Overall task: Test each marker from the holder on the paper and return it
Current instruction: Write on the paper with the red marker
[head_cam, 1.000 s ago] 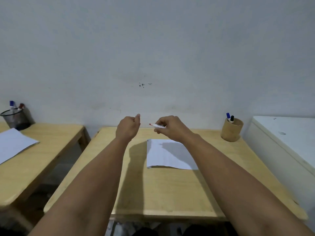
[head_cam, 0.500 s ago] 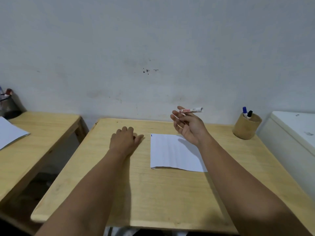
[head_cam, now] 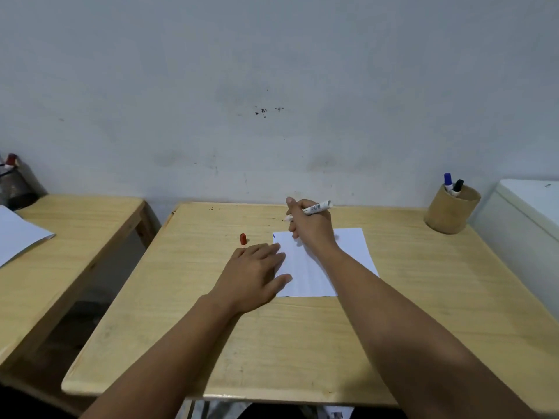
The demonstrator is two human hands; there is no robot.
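A white sheet of paper (head_cam: pixel 348 252) lies in the middle of the wooden desk (head_cam: pixel 302 343). My right hand (head_cam: pixel 308 225) hovers over the paper's far edge, shut on an uncapped white marker (head_cam: pixel 317 207) whose tip points left. My left hand (head_cam: pixel 254 276) rests flat, fingers apart, with fingertips on the paper's left edge. The marker's red cap (head_cam: pixel 243 238) lies on the desk just beyond my left hand. A small blue mark (head_cam: pixel 274 236) shows at the paper's top left corner. The brown cylindrical holder (head_cam: pixel 450 213) stands at the desk's far right, holding a blue-capped marker (head_cam: pixel 447 180) and a black-capped marker (head_cam: pixel 457 186).
A second wooden desk (head_cam: pixel 60 252) stands to the left with a paper sheet (head_cam: pixel 15 237) and a dark mesh cup (head_cam: pixel 15 189) holding markers. A white cabinet (head_cam: pixel 532 213) abuts the desk on the right. A grey wall runs behind.
The cap has left my left hand and now lies on the desk. My left hand came down flat by the paper. My right hand turned the marker into a writing grip and lowered toward the paper.
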